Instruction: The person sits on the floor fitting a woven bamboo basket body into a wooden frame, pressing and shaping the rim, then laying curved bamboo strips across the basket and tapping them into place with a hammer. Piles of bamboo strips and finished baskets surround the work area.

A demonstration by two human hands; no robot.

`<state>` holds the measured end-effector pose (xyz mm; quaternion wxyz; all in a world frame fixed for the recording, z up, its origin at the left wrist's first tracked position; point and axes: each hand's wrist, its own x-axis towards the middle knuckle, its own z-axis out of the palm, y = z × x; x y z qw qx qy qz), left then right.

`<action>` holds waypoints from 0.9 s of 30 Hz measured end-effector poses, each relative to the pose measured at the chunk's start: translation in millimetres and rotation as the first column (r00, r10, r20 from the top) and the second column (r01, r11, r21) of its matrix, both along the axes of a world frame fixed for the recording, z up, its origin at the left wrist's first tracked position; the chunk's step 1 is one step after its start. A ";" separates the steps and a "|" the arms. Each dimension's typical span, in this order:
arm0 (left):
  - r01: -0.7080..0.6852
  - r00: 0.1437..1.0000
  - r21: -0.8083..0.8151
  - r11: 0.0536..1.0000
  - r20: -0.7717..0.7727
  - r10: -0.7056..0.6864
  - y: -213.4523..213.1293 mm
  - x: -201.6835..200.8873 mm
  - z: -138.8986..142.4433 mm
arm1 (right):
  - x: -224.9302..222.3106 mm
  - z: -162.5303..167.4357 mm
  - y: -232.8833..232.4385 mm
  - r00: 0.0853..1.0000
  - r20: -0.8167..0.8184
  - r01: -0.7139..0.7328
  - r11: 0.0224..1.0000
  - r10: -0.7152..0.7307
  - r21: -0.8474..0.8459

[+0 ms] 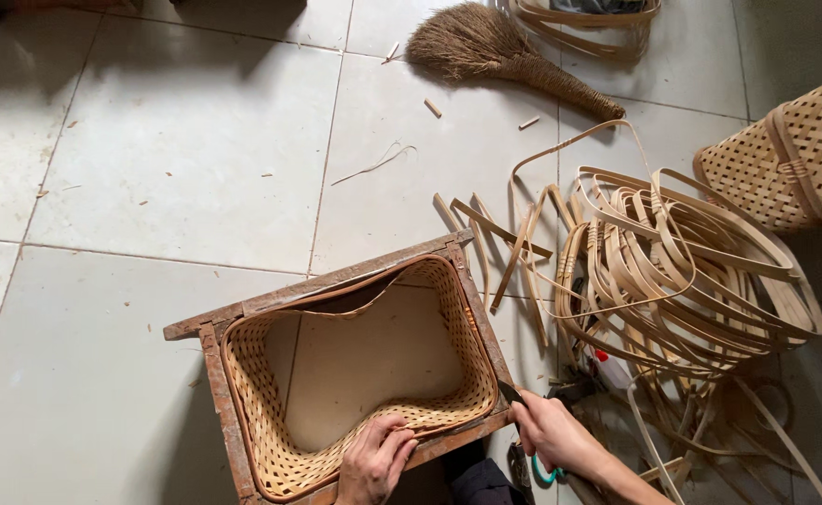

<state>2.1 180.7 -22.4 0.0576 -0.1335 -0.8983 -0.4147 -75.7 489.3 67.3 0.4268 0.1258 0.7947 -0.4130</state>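
Gripping the near edge of a woven bamboo basket, the person's left hand curls its fingers over the rim at six o'clock of the frame. The bottomless basket sits inside a weathered wooden frame on the tiled floor. At five o'clock, the right hand is closed around a dark-bladed tool with a green handle, its tip touching the basket's right corner. A heap of looped bamboo strips lies just beside the frame at three o'clock, crowding the right hand's side. A finished woven basket stands at two o'clock, well apart. A straw hand broom lies at twelve o'clock, with small wood offcuts scattered near it.
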 end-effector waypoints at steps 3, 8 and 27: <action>0.001 1.000 0.009 1.000 0.014 -0.002 0.2 0.1 -0.9 | -0.8 -17.2 17.7 0.996 0.073 0.061 0.984 -0.049 -0.167; 0.011 1.000 0.001 1.000 0.024 -0.011 -1.5 -0.4 -3.3 | -1.3 -40.5 40.4 0.997 0.077 0.019 0.949 0.005 -0.315; 0.006 0.999 -0.018 1.000 0.052 -0.005 -5.1 -13.2 6.9 | 1.6 -4.8 17.0 0.823 -0.414 -0.313 0.919 0.389 0.242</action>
